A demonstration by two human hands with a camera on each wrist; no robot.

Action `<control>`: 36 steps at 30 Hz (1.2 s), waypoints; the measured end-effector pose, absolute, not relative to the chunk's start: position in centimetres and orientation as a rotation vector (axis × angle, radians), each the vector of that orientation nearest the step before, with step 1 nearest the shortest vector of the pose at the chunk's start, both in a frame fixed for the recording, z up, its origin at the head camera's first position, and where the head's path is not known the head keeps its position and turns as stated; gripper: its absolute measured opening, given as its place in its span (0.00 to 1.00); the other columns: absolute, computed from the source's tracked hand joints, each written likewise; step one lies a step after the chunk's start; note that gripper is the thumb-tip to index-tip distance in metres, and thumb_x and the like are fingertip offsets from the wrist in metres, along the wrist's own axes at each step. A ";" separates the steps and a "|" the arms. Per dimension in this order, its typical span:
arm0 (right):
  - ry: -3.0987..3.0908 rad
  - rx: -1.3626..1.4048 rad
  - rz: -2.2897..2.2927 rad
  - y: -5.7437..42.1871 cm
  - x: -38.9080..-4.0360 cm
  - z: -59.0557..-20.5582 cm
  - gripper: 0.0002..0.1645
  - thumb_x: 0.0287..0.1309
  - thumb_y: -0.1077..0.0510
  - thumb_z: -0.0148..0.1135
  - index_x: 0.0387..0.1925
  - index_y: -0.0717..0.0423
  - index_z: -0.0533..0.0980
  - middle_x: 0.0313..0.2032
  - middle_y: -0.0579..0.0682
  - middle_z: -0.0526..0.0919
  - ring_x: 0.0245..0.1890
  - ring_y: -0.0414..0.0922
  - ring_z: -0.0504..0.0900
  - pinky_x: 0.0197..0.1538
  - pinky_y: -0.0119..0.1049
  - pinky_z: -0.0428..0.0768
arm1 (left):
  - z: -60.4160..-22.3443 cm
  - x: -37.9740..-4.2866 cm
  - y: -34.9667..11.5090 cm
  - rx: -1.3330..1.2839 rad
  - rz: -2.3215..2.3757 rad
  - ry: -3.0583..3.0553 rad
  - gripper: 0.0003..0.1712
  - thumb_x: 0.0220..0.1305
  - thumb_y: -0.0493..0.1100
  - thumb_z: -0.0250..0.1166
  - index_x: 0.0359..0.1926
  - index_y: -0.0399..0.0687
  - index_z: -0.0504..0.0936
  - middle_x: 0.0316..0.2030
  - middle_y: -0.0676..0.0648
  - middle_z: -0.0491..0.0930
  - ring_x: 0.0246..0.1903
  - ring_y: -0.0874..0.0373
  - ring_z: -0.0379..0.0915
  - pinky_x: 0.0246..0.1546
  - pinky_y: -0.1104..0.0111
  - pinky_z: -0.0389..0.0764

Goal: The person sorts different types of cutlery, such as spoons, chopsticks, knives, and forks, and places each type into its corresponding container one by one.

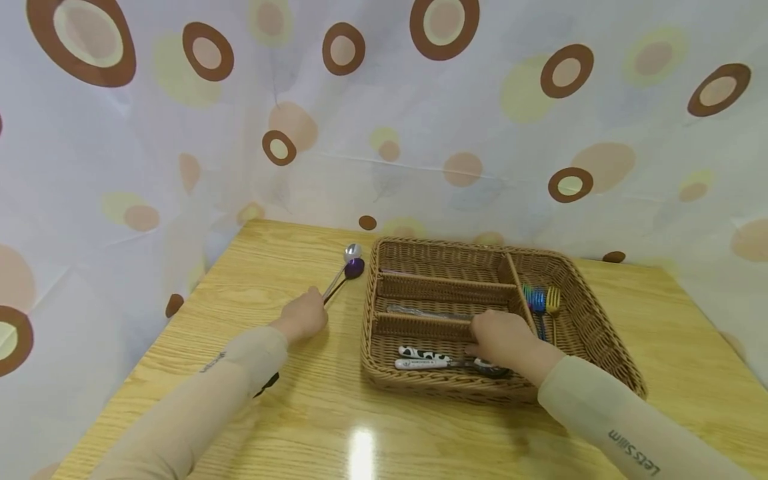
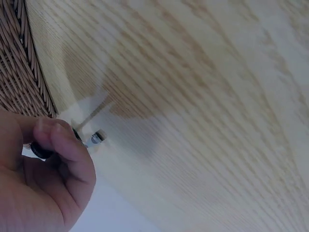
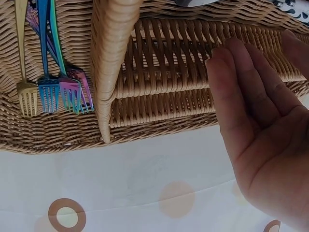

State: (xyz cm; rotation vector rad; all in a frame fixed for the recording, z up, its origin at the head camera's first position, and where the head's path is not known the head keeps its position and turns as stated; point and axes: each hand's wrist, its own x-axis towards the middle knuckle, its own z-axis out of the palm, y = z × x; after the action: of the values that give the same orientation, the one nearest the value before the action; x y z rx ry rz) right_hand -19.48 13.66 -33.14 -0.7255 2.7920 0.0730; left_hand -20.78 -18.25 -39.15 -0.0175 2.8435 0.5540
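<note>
My left hand [image 1: 305, 313] grips two long-handled spoons left of the wicker basket [image 1: 368, 320]. One has a silver bowl [image 1: 353, 252], the other a purple bowl [image 1: 355, 268]; both point away from me. In the left wrist view curled fingers [image 2: 72, 154] wrap the handles. My right hand [image 1: 504, 340] reaches over the basket's front divider. Its fingers [image 3: 256, 82] are nearly straight in the right wrist view, thumb apart, nothing between them. Below it, in the front compartment, lie a cow-patterned handle [image 1: 425, 353], a white handle [image 1: 420, 364] and a dark spoon bowl [image 1: 492, 369].
Several forks, among them a gold fork [image 3: 27, 99] and a blue fork [image 3: 47, 92], lie in the basket's right compartment. A clear, shiny utensil [image 1: 426, 313] lies in the middle compartment. A patterned curtain [image 1: 384, 133] hangs behind the wooden table [image 1: 288, 260].
</note>
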 end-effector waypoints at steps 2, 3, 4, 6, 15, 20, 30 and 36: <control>2.804 -0.736 0.068 13.7 -19.6 -33.1 0.17 0.54 0.53 0.65 0.15 0.52 0.70 0.13 0.45 0.70 0.12 0.38 0.68 0.18 0.30 0.65 | -39.2 -20.8 -18.4 0.004 0.546 2.875 0.16 0.69 0.38 0.45 0.46 0.26 0.70 0.21 0.46 0.69 0.16 0.60 0.61 0.15 0.74 0.61; 2.811 -0.743 0.067 13.7 -19.6 -33.0 0.18 0.54 0.53 0.65 0.15 0.52 0.70 0.13 0.45 0.70 0.12 0.38 0.67 0.18 0.30 0.65 | -39.1 -20.9 -18.5 0.010 0.541 2.892 0.15 0.70 0.38 0.45 0.43 0.27 0.71 0.21 0.46 0.69 0.17 0.59 0.61 0.15 0.74 0.61; 2.819 -0.751 0.063 13.7 -19.6 -33.0 0.18 0.54 0.53 0.65 0.15 0.52 0.70 0.13 0.45 0.69 0.12 0.38 0.67 0.18 0.29 0.65 | -39.0 -20.9 -18.5 0.014 0.533 2.909 0.15 0.71 0.39 0.44 0.40 0.29 0.73 0.21 0.46 0.70 0.17 0.59 0.62 0.15 0.74 0.62; 2.832 -0.763 0.048 13.8 -19.7 -32.9 0.19 0.54 0.54 0.65 0.14 0.51 0.69 0.12 0.45 0.68 0.11 0.38 0.64 0.17 0.29 0.63 | -38.8 -20.9 -18.5 0.009 0.533 2.936 0.16 0.72 0.39 0.44 0.38 0.29 0.73 0.22 0.45 0.72 0.17 0.59 0.64 0.15 0.74 0.64; 2.820 -0.742 0.011 14.1 -19.9 -32.4 0.17 0.55 0.54 0.64 0.16 0.51 0.71 0.13 0.45 0.70 0.12 0.38 0.66 0.18 0.30 0.64 | -37.9 -21.0 -18.6 -0.102 0.724 3.026 0.15 0.71 0.39 0.45 0.39 0.31 0.73 0.24 0.42 0.76 0.18 0.58 0.67 0.15 0.72 0.67; 2.848 -0.740 0.040 14.3 -20.1 -32.0 0.15 0.56 0.53 0.63 0.18 0.52 0.74 0.13 0.44 0.73 0.11 0.38 0.70 0.17 0.31 0.68 | -37.1 -21.1 -18.4 -0.070 0.781 3.070 0.14 0.71 0.40 0.45 0.38 0.34 0.74 0.22 0.45 0.74 0.17 0.59 0.65 0.15 0.73 0.64; 2.895 -0.754 0.020 14.1 -20.2 -31.6 0.10 0.56 0.53 0.64 0.24 0.53 0.76 0.17 0.44 0.75 0.14 0.38 0.70 0.19 0.32 0.67 | -36.1 -20.9 -17.4 0.040 0.851 3.050 0.15 0.72 0.44 0.45 0.39 0.39 0.75 0.20 0.48 0.70 0.16 0.59 0.61 0.16 0.71 0.62; 2.977 -0.810 0.032 13.9 -20.2 -31.2 0.13 0.54 0.53 0.65 0.37 0.59 0.80 0.30 0.51 0.84 0.22 0.41 0.79 0.26 0.37 0.79 | -35.3 -20.6 -16.5 0.103 0.852 3.068 0.13 0.72 0.44 0.47 0.37 0.42 0.75 0.18 0.49 0.69 0.15 0.60 0.60 0.16 0.71 0.61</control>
State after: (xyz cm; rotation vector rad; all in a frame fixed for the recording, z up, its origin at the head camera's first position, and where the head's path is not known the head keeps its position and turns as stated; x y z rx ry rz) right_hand -20.16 13.89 -31.21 -0.8105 2.9767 0.0324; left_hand -20.64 -16.47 -35.33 0.1031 3.0681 0.8517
